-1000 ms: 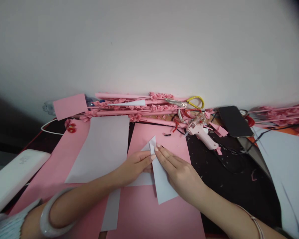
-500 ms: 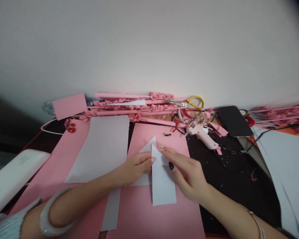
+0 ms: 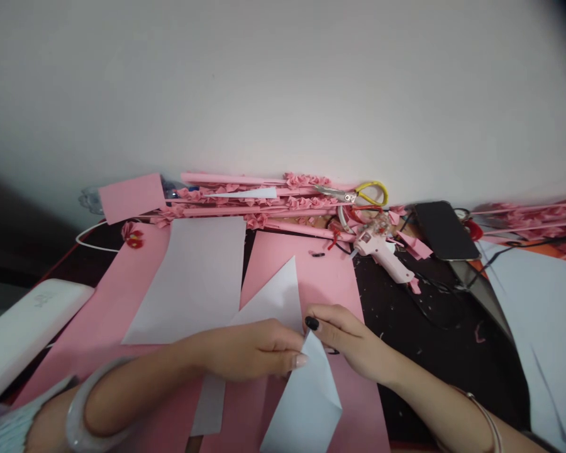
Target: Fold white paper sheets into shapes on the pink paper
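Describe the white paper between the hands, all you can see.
Plain white paper, smooth and thin-looking, folded: pointed top, angled corner at right. It slants over the pink sheet, its lower end cut off by the picture. The left hand pinches its upper left edge; the right hand is at the tip, grip unclear.

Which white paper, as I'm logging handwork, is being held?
The creased white paper in the left hand, right hand at its tip; the other white papers lie unheld.

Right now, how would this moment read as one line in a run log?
left hand: holds folded white paper | right hand: at its upper tip | below: pink sheet | beyond: scissors, glue gun, phone
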Demonstrator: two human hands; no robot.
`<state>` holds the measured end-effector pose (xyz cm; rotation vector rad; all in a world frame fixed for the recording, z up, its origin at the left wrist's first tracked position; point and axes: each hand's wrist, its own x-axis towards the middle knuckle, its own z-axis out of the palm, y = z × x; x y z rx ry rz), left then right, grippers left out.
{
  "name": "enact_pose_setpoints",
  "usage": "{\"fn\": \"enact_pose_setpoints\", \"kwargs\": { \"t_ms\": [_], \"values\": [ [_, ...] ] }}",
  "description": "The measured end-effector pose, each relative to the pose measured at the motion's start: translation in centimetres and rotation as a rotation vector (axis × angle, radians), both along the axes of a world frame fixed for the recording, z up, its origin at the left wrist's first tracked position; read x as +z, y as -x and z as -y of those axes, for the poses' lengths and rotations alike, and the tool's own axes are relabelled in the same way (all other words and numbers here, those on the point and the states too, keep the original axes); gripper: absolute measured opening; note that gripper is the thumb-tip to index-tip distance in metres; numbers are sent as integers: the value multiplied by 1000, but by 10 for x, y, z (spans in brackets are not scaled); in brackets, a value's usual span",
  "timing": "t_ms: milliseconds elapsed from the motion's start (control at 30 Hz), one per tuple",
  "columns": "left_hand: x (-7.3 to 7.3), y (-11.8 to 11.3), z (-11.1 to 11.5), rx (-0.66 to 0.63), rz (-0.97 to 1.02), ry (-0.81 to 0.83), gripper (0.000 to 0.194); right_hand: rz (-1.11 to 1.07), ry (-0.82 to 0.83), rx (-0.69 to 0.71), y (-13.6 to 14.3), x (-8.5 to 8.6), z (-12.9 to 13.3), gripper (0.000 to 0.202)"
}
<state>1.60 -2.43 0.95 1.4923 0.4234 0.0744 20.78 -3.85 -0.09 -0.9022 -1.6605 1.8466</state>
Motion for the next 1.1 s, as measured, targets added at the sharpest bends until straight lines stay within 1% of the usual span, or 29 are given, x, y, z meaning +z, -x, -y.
{"fn": "enact_pose_setpoints", "kwargs": {
  "t_ms": [67,167,500,767,900,1000,1100],
  "values": [
    [-1,0,0,-3,16,43,29,-21,21,-3,0,-2,0,35],
    [0,0,0,-3,31,91,28,-13,-5,-14,1,-3,1,34],
    [3,-3,-1,8,36,137,27,156,-224,-105,3,-2,2,32],
    [2,-2,0,39,19,53,25,264,-249,-171,4,-4,4,31],
    [-2,-3,2,90,-58,-61,28,323,-270,-230,4,-6,5,31],
    [-6,-4,3,122,-104,-106,30,345,-283,-250,5,-7,5,30],
    [-7,-5,5,150,-142,-142,32,360,-298,-270,6,-6,6,31]
  ]
}}
